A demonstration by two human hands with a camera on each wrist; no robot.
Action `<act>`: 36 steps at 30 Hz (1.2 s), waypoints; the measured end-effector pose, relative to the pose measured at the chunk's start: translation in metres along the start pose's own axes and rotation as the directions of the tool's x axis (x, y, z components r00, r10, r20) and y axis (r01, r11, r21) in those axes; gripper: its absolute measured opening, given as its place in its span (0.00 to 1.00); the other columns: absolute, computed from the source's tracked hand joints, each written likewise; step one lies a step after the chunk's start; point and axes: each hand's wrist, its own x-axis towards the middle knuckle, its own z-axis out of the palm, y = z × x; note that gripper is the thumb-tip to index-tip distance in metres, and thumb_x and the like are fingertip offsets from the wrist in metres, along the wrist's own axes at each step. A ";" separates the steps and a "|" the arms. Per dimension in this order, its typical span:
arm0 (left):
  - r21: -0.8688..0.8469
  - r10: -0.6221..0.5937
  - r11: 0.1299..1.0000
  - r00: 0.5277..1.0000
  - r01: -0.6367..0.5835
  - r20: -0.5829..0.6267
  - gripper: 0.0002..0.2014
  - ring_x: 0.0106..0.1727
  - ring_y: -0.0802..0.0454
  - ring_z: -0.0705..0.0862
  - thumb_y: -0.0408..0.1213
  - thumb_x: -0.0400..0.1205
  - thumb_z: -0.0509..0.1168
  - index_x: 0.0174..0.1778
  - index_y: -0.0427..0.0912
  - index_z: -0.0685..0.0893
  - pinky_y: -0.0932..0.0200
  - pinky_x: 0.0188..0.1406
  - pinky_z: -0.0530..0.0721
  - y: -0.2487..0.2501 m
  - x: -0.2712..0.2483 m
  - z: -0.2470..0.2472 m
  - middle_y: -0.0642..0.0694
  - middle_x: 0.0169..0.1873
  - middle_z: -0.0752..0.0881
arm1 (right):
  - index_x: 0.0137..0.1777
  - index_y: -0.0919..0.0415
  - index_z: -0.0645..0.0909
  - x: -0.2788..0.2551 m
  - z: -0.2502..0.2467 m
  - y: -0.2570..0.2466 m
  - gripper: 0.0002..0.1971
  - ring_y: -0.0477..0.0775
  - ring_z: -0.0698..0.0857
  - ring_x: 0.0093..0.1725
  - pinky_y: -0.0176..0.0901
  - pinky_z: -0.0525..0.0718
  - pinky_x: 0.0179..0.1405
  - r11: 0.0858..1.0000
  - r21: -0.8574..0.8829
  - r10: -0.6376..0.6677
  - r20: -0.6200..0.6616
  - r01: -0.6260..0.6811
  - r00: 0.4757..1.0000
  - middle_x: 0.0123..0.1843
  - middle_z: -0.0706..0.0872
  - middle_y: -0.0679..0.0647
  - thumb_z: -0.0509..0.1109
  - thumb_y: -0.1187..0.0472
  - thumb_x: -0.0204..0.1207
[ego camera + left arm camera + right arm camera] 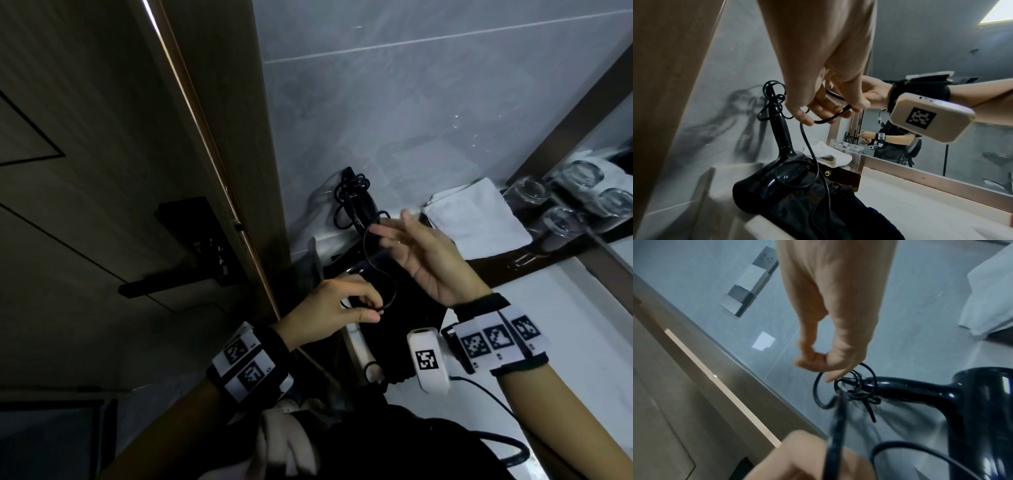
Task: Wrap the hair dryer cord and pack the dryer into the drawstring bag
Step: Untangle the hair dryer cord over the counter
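Head view: glossy black plastic hair dryer (368, 209) is stood handle-up on black cloth drawstring bag (411, 308). Thin black cord (367, 250) is pinched by left hand (332, 308) and right hand (431, 257); the handle lies at the nearer right grip's 10 o'clock.

No word, brand name or number can be read anywhere. The only signs are black-and-white square code markers. Two show on the left wristband (245, 365), each printed on a white panel. Three sit in a row on the right wristband (496, 337), and one more stands on the white unit (428, 359) strapped under that wrist. Tiny print sits beside the markers on both bands, too small to make out. The handle of the hair dryer (786, 146) bears a faint small round mark that cannot be read. In the mirror (972, 154) a reflected wristband carries two more markers, too small for any detail
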 end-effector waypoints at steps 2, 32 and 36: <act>0.032 -0.007 0.999 0.999 0.008 -0.032 0.07 0.54 0.53 0.81 0.30 0.76 0.72 0.49 0.38 0.86 0.67 0.58 0.75 -0.003 0.001 -0.001 0.43 0.48 0.84 | 0.60 0.72 0.79 0.001 -0.003 -0.003 0.20 0.40 0.72 0.22 0.26 0.67 0.17 0.988 -0.144 -0.067 -0.011 0.065 0.998 0.41 0.86 0.52 0.66 0.55 0.77; -0.171 -0.389 0.921 0.864 0.351 -0.320 0.10 0.37 0.61 0.75 0.36 0.85 0.58 0.37 0.46 0.70 0.74 0.31 0.71 0.004 0.091 -0.038 0.47 0.36 0.74 | 0.56 0.68 0.83 -0.031 -0.021 -0.006 0.09 0.62 0.82 0.52 0.30 0.65 0.45 0.233 -0.950 -0.561 0.041 0.205 0.827 0.45 0.83 0.58 0.64 0.66 0.81; -0.130 -0.337 0.941 0.899 0.313 -0.280 0.10 0.38 0.54 0.79 0.37 0.84 0.60 0.38 0.41 0.76 0.58 0.43 0.77 0.002 0.095 -0.036 0.41 0.33 0.78 | 0.75 0.61 0.67 -0.031 -0.028 -0.005 0.32 0.55 0.81 0.53 0.31 0.72 0.54 0.371 -0.915 -0.512 -0.059 0.159 0.857 0.60 0.73 0.55 0.75 0.58 0.73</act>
